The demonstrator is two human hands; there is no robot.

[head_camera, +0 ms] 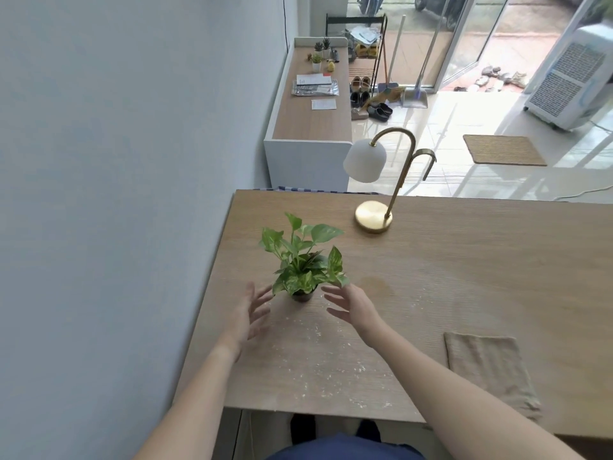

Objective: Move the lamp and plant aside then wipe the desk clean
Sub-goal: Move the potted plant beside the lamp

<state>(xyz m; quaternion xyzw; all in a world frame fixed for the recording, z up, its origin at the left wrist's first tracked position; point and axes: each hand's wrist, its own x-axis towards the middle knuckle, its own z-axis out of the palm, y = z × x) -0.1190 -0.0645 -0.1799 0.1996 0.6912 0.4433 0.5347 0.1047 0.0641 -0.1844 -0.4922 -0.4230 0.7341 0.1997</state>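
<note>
A small green potted plant point(303, 260) in a dark pot stands on the wooden desk point(464, 277), near its left side. My left hand point(250, 313) hovers just left of the pot with fingers spread, apart from it. My right hand point(348, 305) is on the pot's right side, fingers straight and reaching toward it, holding nothing. A brass lamp point(374, 215) with a white shade stands at the desk's far edge. A beige cloth point(487, 366) lies flat near the front right. White crumbs point(318, 356) are scattered over the desk in front of the plant.
A grey wall point(116, 194) runs along the desk's left edge. Beyond the desk stand a low cabinet point(310, 127) with small pots and papers, a shoe rack, brooms and an air cooler point(574, 84). A faint stain point(376, 283) marks the wood right of the plant.
</note>
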